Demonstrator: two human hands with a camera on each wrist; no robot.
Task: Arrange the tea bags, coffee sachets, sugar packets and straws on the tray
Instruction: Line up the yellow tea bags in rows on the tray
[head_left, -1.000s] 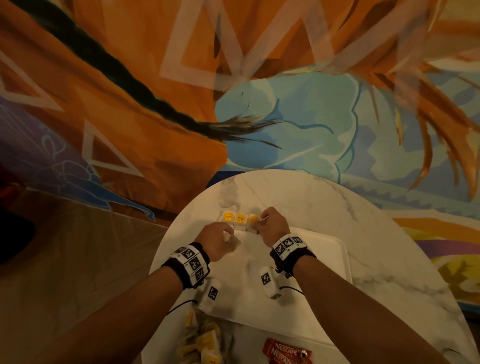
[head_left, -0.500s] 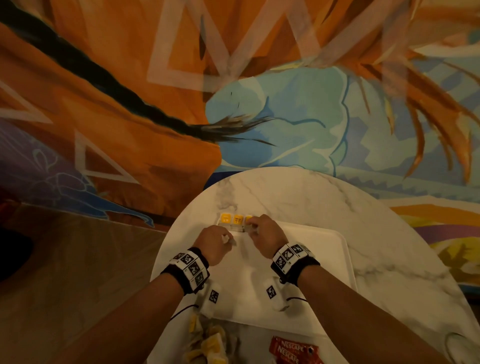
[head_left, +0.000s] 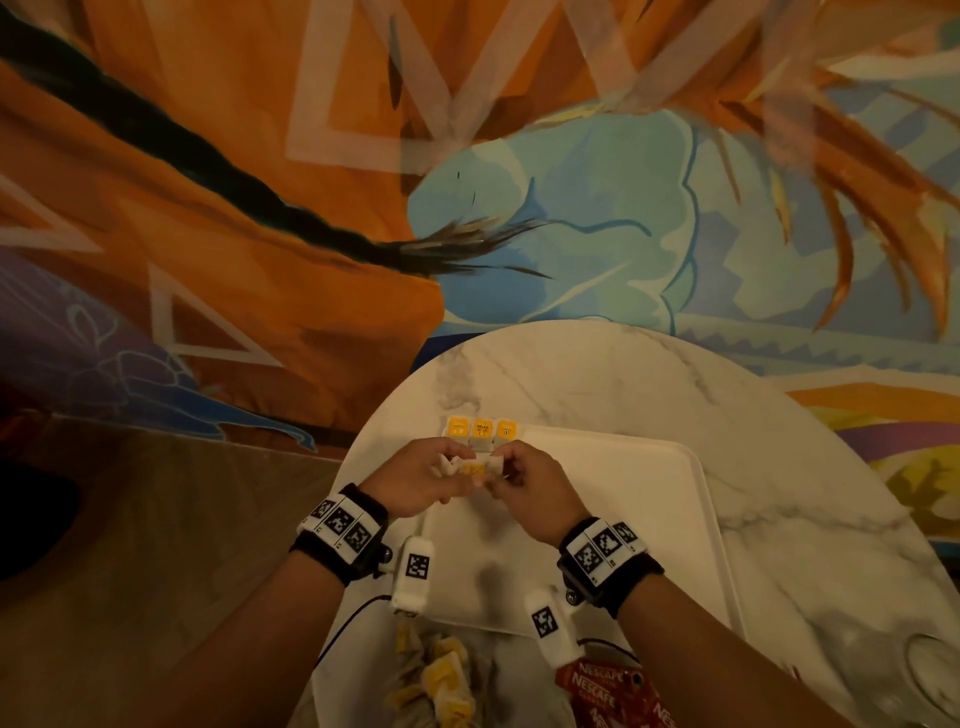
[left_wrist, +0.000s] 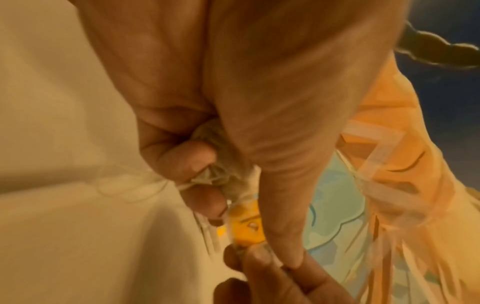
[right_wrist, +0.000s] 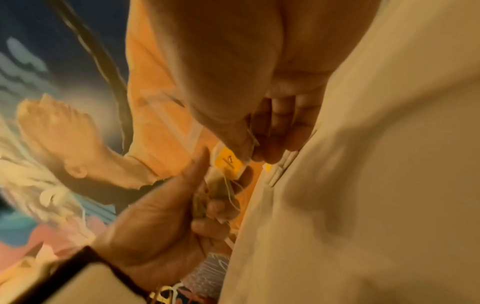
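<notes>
Three tea bags (head_left: 482, 430) with yellow tags lie in a row at the far left corner of the white tray (head_left: 649, 519). Just in front of that row my two hands meet above the tray. My left hand (head_left: 454, 470) grips a small bunch of tea bags (left_wrist: 226, 170) in its curled fingers. My right hand (head_left: 500, 467) pinches one tea bag with a yellow tag (head_left: 474, 469) at the edge of that bunch. The same yellow tag (right_wrist: 228, 162) shows in the right wrist view, under my right fingertips (right_wrist: 262, 154) and above my left hand (right_wrist: 161, 216).
The tray sits on a round white marble table (head_left: 779, 519) against a painted wall. At the near edge lie a loose pile of tea bags (head_left: 441, 680) and red Nescafe sachets (head_left: 608, 691). A glass rim (head_left: 935, 670) shows at the bottom right.
Both hands drew back from the row towards me. The right hand let go of the third tea bag in the row and now pinches one from the left hand's bunch.
</notes>
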